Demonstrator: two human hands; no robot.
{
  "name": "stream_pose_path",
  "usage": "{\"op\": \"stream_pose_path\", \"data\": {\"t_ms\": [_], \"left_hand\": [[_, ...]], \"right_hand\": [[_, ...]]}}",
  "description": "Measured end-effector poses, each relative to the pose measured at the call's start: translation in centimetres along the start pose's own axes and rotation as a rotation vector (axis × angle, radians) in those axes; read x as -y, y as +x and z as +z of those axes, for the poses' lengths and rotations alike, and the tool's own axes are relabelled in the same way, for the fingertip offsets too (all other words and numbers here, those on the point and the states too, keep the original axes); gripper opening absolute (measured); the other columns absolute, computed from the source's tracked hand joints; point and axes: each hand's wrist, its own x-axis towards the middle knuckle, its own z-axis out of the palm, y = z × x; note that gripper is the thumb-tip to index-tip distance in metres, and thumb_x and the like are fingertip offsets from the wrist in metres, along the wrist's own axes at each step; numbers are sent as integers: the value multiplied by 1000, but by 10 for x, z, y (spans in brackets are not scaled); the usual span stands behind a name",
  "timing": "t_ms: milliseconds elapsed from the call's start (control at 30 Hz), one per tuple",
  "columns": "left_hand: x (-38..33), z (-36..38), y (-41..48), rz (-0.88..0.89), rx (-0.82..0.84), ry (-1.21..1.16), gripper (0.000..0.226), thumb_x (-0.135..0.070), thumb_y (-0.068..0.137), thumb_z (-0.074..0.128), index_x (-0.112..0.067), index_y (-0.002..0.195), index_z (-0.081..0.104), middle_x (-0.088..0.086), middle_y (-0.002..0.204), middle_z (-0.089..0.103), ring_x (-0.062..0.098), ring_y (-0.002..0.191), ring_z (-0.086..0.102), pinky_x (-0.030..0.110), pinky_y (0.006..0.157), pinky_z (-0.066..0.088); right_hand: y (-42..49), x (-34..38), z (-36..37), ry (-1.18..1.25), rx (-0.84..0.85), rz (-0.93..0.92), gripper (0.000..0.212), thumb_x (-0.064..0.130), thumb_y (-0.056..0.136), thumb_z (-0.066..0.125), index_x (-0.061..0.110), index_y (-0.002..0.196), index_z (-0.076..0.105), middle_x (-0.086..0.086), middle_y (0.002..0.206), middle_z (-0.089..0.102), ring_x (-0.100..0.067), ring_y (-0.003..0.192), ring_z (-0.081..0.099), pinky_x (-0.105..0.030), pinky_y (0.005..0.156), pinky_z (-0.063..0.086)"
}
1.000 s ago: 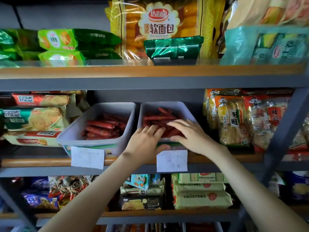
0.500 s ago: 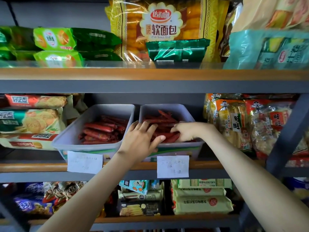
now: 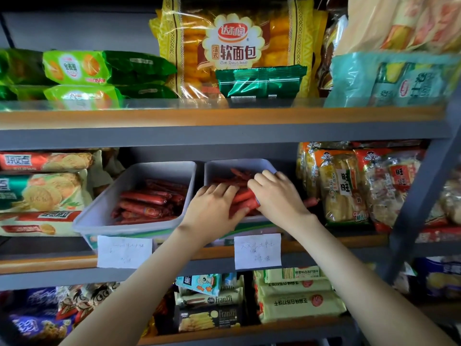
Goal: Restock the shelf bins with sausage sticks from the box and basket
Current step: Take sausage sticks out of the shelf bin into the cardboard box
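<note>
1. Grips a bundle of red wrapped sausage sticks (image 3: 241, 196) with left hand (image 3: 215, 209) and right hand (image 3: 277, 196), both curled round it, inside the right translucent grey plastic bin (image 3: 217, 168) at frame centre.
2. Finds the left grey bin (image 3: 149, 171) beside it partly filled.
3. Cannot judge remaining stock: box and basket out of view.

Left bin (image 3: 159, 172), right bin (image 3: 222, 168): pale grey plastic, open-topped, side by side on middle shelf (image 3: 62, 263). Left-bin sticks (image 3: 147, 203): red, lying flat, roughly parallel, shallow layer. Right-bin sticks (image 3: 238, 174): red, heaped higher, criss-crossed.
</note>
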Motion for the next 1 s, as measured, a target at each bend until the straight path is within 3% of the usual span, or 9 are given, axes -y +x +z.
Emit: {"op": "stream_pose_path", "data": {"t_ms": [100, 200, 267, 333, 467, 567, 667, 767, 1000], "left_hand": [[-6, -3, 6, -67, 111, -123, 44, -49, 89, 50, -15, 117, 52, 3, 100, 67, 26, 89, 64, 31, 72, 46], [-12, -1, 11, -101, 110, -133, 40, -42, 89, 53, -14, 116, 47, 3, 97, 66, 25, 84, 63, 29, 64, 43], [-12, 1, 12, -60, 39, -83, 34, -36, 88, 53, -10, 110, 49, 5, 96, 64, 27, 83, 63, 29, 60, 41], [-10, 1, 10, 29, -57, -77, 26, -27, 82, 56, -5, 95, 54, 9, 85, 62, 30, 72, 63, 31, 53, 43], [-6, -7, -2, 90, -332, -92, 17, -26, 77, 45, -11, 82, 40, 6, 65, 54, 23, 52, 56, 23, 41, 37], [-2, -19, -25, 79, -478, -47, 15, -22, 81, 46, -11, 89, 40, 7, 67, 56, 22, 53, 56, 23, 49, 36], [11, -30, -70, 95, -536, 17, 13, -17, 86, 51, -10, 94, 43, 10, 71, 57, 26, 60, 54, 30, 59, 36], [35, -35, -142, 60, -426, 67, 18, -20, 86, 54, -9, 99, 46, 8, 75, 59, 23, 65, 55, 28, 56, 40], [75, -16, -372, -350, 179, -13, 25, -33, 89, 42, -14, 101, 53, 1, 79, 62, 18, 65, 61, 29, 46, 47]], "right_hand": [[-2, -1, -3, -13, -62, 19, 29, 6, 54, 73, 13, 76, 55, -3, 74, 55, -26, 74, 54, -31, 68, 33], [-7, 0, -9, -9, -146, 22, 23, 5, 66, 59, 10, 89, 60, -6, 83, 58, -28, 81, 55, -34, 80, 34], [-9, 2, -13, -10, -199, 41, 29, 5, 70, 56, 10, 98, 61, -7, 91, 60, -29, 88, 55, -38, 90, 33], [-10, 4, -17, 4, -248, 79, 45, 7, 69, 70, 9, 112, 57, -10, 105, 59, -28, 102, 49, -42, 98, 29], [-13, 11, -32, 52, -386, 158, 77, 5, 70, 73, 14, 136, 35, -11, 137, 36, -28, 131, 32, -46, 110, 18], [-15, 34, -44, 84, -505, 141, 68, 6, 77, 66, 15, 137, 34, -9, 140, 30, -28, 134, 28, -46, 112, 15], [-19, 75, -51, 131, -619, 108, 41, 11, 79, 63, 17, 116, 48, -6, 120, 39, -25, 118, 42, -41, 107, 19], [-28, 133, -47, 208, -556, 30, 28, 14, 80, 63, 18, 104, 50, -2, 102, 41, -22, 103, 46, -40, 102, 22], [-81, 315, 22, 595, 39, -441, 9, 11, 77, 63, 13, 86, 59, -4, 79, 54, -26, 78, 51, -34, 77, 37]]}}
